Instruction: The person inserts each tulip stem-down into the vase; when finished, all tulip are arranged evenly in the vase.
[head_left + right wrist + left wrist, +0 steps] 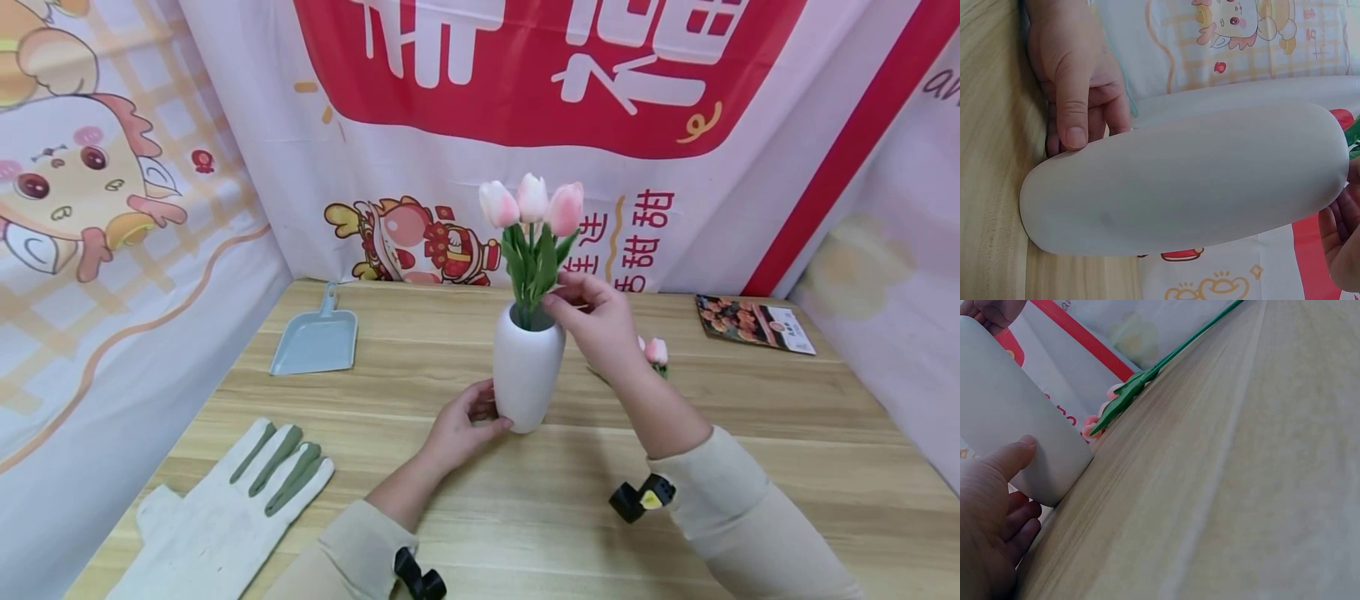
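A white vase (527,375) stands upright on the wooden table, with three pink-and-white artificial tulips (531,250) in its mouth. Low on the vase, my left hand (467,427) grips it between thumb and fingers; the left wrist view shows this thumb (1019,456) against the wall. My right hand (600,321) is at the rim and pinches the tulips low among their green leaves, though the exact contact is partly hidden. Behind my right forearm lie more pink tulips (656,352), mostly covered; their green stem (1191,339) shows in the left wrist view.
A light blue dustpan (315,342) lies at the back left of the table. White-and-green work gloves (217,517) are at the front left. A packet with a flower picture (753,325) rests at the back right. Printed cloth (420,167) hangs behind the table.
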{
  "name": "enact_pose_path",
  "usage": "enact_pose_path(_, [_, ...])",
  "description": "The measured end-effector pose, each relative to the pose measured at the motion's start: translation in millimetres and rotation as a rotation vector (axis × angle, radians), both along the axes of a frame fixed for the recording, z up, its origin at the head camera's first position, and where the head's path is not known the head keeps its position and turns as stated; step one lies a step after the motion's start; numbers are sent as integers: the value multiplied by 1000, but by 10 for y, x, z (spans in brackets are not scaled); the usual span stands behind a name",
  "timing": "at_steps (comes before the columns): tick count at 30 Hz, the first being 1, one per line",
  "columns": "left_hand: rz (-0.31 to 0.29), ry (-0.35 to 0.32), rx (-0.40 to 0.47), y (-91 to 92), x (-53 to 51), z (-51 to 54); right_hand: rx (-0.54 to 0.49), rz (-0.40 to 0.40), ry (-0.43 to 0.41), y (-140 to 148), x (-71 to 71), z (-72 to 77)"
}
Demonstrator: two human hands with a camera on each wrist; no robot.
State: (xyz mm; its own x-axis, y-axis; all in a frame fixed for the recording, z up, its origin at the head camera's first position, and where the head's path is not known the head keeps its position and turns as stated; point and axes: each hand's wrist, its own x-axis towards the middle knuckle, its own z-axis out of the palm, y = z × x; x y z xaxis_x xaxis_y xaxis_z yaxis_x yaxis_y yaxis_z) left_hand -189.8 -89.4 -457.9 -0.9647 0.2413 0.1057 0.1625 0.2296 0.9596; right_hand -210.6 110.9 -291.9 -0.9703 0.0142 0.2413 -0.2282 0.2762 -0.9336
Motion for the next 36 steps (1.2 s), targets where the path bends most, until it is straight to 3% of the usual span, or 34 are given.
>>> enact_pose_path(14, [27, -20, -3, 40, 7, 25, -99, 1, -85, 75, 46, 16])
enact_pose_path(18, [17, -16, 6, 26, 14, 22, -123, -6, -76, 90, 50, -1])
enact_pose_path(28, [-4, 4, -16, -11, -3, -13, -100, -12, -107, 202, 94, -31])
enact_pose_path(36, [-5, 8, -5, -12, -16, -24, -107, -35, -25, 431, 144, -146])
